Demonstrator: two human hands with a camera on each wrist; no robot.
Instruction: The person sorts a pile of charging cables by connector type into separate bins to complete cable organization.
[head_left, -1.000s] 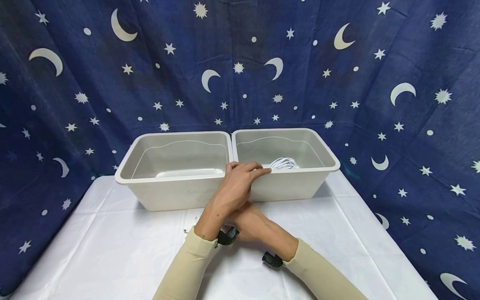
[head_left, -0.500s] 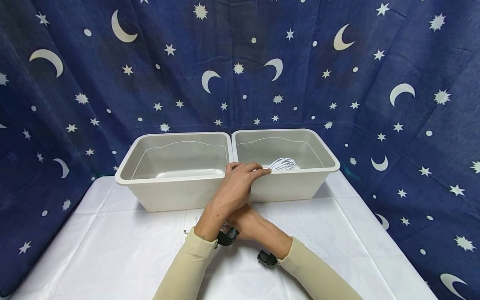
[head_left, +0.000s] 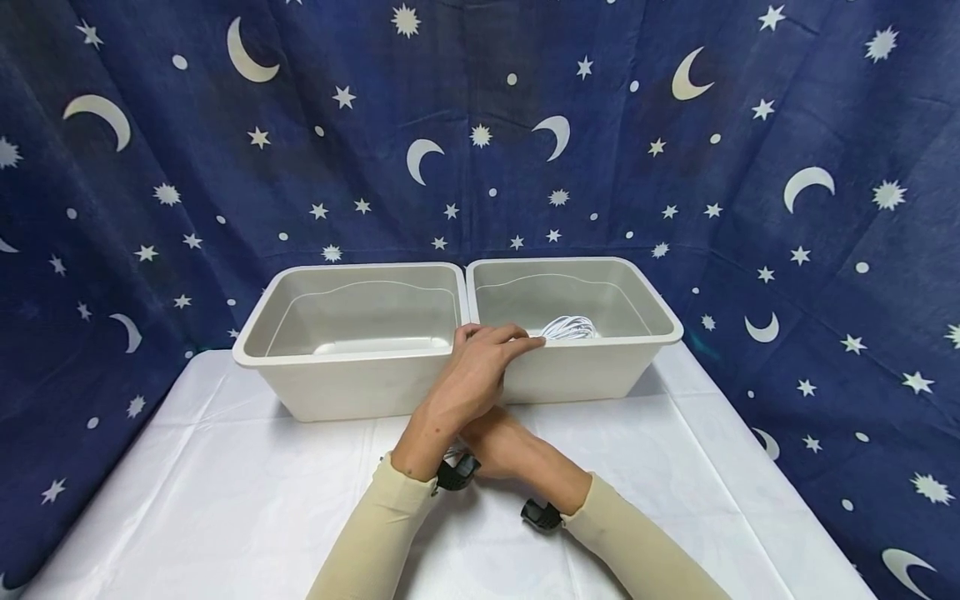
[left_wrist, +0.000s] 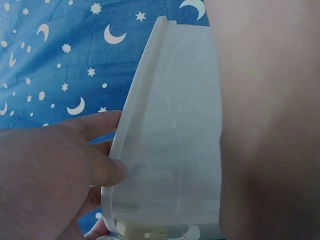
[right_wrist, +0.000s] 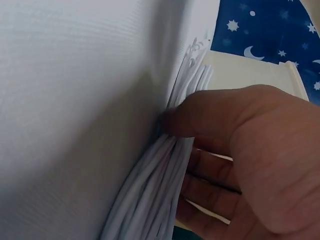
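With my forearms crossed, my left hand lies over my right hand. The left hand grips the front rim of the right grey bin, near its left corner; the left wrist view shows its thumb and fingers on either side of the rim. Low against the white cloth, the right hand holds a bundle of white cable, its thumb pressing on the strands. From the head view, most of this bundle is hidden by my hands and wrists. Another coil of white cable lies inside the right bin.
A second grey bin stands directly left of the right one, rims side by side. Both sit on a table with white cloth. Behind and at the sides hangs a blue curtain with moons and stars.
The left hand stays on the rim. Cable ends seen left of the left wrist earlier are now almost out of sight. The right forearm has shifted slightly.
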